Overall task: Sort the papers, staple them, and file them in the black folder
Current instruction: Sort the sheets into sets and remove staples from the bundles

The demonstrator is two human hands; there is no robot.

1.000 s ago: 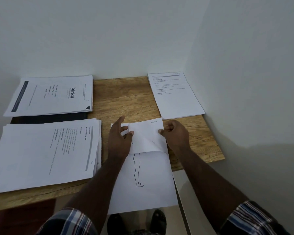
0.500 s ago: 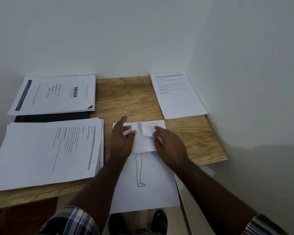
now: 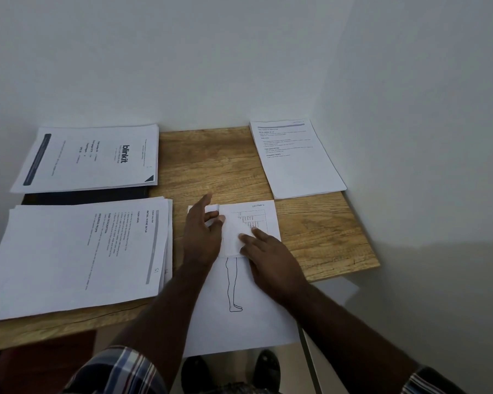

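A sheet with a line drawing of a leg (image 3: 239,314) lies at the table's front edge and hangs over it. Its top part is folded back, showing a printed table. My left hand (image 3: 201,237) pinches the fold's left edge between thumb and fingers. Beside it, my right hand (image 3: 268,251) presses flat on the folded flap with its fingers spread. A thick stack of printed pages (image 3: 77,254) lies at the left. Behind that stack, a "blinkit" page (image 3: 91,157) rests on the black folder (image 3: 86,194), mostly hidden. No stapler is visible.
Another printed stack (image 3: 293,160) lies at the back right, against the white wall (image 3: 410,137). The wooden table (image 3: 217,166) is small, set in a corner. Dark shoes (image 3: 264,368) and floor show below the front edge.
My right hand has let go of the top right corner and slid left onto the folded flap, pressing it flat. My left hand stays on the fold. The printed table now shows.
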